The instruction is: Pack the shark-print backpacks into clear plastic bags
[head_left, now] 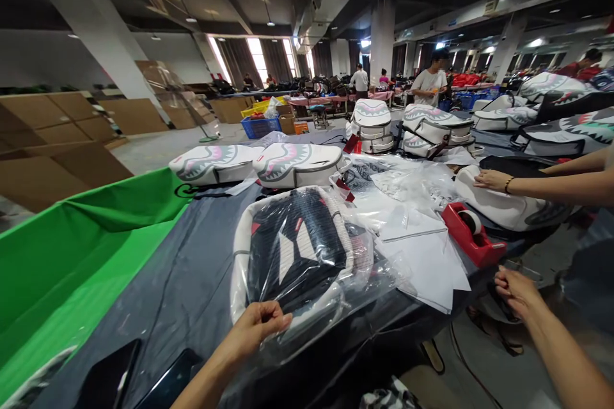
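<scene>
A white and black backpack (307, 236) lies back panel up inside a clear plastic bag (378, 268) near the table's front edge. My left hand (263, 323) is closed in a pinch on the bag's near edge, below the backpack. My right hand (518, 291) is held off the table at the right, its fingers curled together. A faint clear outline shows beside those fingers, but what they hold cannot be made out. Just beyond that hand stands a red tape dispenser (472, 236) with a roll in it. White paper sheets (426, 262) lie between the bag and the dispenser.
Two white shark-print backpacks (297, 163) lie behind the bagged one, with stacked ones (371, 124) farther back. A co-worker's hand (492, 180) rests on another backpack (508, 204) at right. Green cloth (96, 255) borders the left. Two phones (108, 374) lie at front left.
</scene>
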### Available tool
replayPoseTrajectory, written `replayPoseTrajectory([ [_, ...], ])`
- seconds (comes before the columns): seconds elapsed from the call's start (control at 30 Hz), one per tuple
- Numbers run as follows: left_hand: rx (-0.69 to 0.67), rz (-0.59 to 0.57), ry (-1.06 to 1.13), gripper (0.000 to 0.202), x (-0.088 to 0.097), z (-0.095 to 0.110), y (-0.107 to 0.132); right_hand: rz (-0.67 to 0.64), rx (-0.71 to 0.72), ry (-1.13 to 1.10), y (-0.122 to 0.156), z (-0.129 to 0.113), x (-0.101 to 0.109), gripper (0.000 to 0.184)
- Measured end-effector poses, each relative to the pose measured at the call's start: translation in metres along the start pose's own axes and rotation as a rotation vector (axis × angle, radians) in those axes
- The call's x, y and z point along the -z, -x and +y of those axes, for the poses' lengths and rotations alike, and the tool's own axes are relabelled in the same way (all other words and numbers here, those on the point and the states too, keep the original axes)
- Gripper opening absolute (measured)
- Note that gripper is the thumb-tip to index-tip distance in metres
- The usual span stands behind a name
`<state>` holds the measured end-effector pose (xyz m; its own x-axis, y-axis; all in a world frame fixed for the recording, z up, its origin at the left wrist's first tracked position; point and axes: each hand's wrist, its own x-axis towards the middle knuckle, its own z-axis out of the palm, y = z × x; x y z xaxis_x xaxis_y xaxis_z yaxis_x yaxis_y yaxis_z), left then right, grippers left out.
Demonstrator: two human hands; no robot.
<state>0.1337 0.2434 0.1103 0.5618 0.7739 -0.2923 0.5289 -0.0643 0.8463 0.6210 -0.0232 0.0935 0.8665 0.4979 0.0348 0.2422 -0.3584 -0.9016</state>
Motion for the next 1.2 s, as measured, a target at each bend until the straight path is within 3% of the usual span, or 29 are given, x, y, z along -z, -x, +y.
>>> replayPoseTrajectory([
  [0.1,-0.031,0.019,0.016,0.060,-0.002,0.009,0.008,-0.287,-0.033,-0.213,0.038,-0.019,-0.060,0.067],
  [0.2,-0.026,0.027,0.061,0.058,-0.005,0.013,0.011,-0.735,0.069,-0.338,0.064,-0.071,-0.107,0.058],
  [0.3,0.021,0.078,0.086,0.052,-0.005,0.006,0.007,-1.168,0.457,-0.168,0.073,-0.139,-0.150,0.049],
  [0.4,0.040,0.109,0.089,0.045,-0.005,-0.002,0.003,-1.387,0.903,0.250,0.080,-0.197,-0.199,0.039],
  [0.5,0.039,0.110,0.076,0.041,-0.006,-0.007,0.001,-1.337,1.150,0.710,0.086,-0.228,-0.246,0.019],
  [0.57,0.033,0.105,0.061,0.040,-0.006,-0.009,0.000,-1.270,1.164,0.862,0.083,-0.234,-0.268,0.022],
  [0.63,0.024,0.102,0.046,0.039,-0.006,-0.010,0.000,-1.205,1.120,0.896,0.075,-0.233,-0.277,0.034],
  [0.73,0.016,0.103,0.026,0.036,-0.006,-0.013,-0.001,-1.063,1.080,0.906,0.063,-0.222,-0.267,0.035],
  [0.87,0.018,0.109,0.002,0.031,-0.007,-0.012,-0.003,-0.889,1.090,0.647,0.076,-0.191,-0.240,0.018],
  [0.93,0.018,0.108,-0.024,0.030,-0.008,-0.008,0.000,-0.911,1.090,0.575,0.090,-0.178,-0.236,0.018],
  [1.03,-0.092,0.119,-0.190,0.028,-0.008,0.000,0.015,-1.024,1.036,0.676,0.100,-0.171,-0.243,0.025],
  [1.13,-0.306,0.228,-0.482,0.022,-0.005,0.000,0.042,-1.148,1.014,0.718,0.094,-0.172,-0.249,0.032],
  [1.2,-0.369,0.329,-0.624,0.027,0.001,-0.007,0.061,-1.169,1.033,0.706,0.088,-0.170,-0.250,0.037],
])
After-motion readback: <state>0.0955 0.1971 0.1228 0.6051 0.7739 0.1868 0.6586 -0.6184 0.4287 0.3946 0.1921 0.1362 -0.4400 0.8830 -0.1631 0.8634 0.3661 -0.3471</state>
